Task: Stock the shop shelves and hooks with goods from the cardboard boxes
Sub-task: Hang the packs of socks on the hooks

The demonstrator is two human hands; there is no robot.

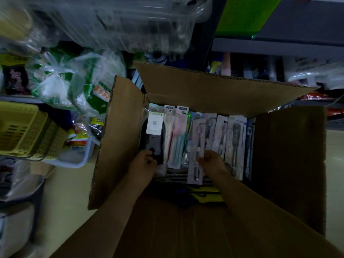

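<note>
**Both hands inside an open cardboard box of packaged goods on a shop floor**

I look down from a head camera into a dim shop aisle. The pale floor (70, 189) shows to the left of my left hand and in a strip far to the right of my right hand. An open cardboard box (121, 138) sits on it, its four flaps folded outward; the near flap runs under my forearms.

My left hand (144, 161) is at the near left corner of the box, fingers curled round the lower end of a black item in a clear packet (153, 135). A white label on that packet reads something like "LANGZI"; I cannot read it surely. My right hand (211, 162) is just beside it, fingers and thumb pinching a long pale blister card (197, 146) that holds dark slim tools. More upright cards (235, 144) stand in a row beyond and to the right of that hand, touching one another. Between my hands stand packs of pastel sticks (178, 135), perhaps toothbrushes.

Left of my left hand, yellow plastic baskets (20, 131) and green-printed plastic bags (78, 84) crowd the shelves close to the box flap. Beyond both hands, clear plastic bins (130, 21) and a grey shelf (297, 43) with a green sign (247, 13), unreadable, hem the box in.
</note>
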